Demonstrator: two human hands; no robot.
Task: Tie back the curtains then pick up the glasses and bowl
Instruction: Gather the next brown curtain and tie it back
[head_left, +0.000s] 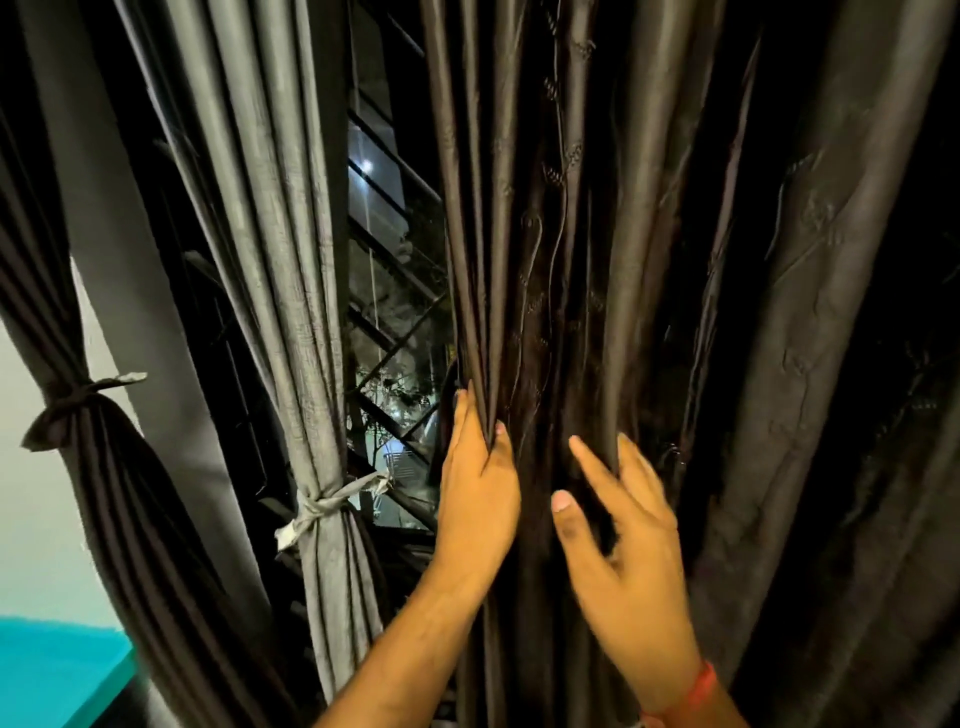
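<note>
A dark brown curtain (545, 260) hangs loose in long folds across the middle and right. My left hand (480, 488) grips its left edge, fingers behind the cloth and thumb in front. My right hand (623, 535) reaches into the folds just right of it, fingers spread and straight, some tucked between pleats. A grey curtain (291, 260) to the left is bound by a pale knotted tie (322, 506). At the far left a dark curtain (98, 467) is knotted with its own tie (78, 400). No glasses or bowl are in sight.
Between the grey and brown curtains a window with a diagonal metal grille (395, 312) shows night lights outside. A white wall (36, 493) and a turquoise surface (57, 675) lie at the lower left. The far right is dark cloth.
</note>
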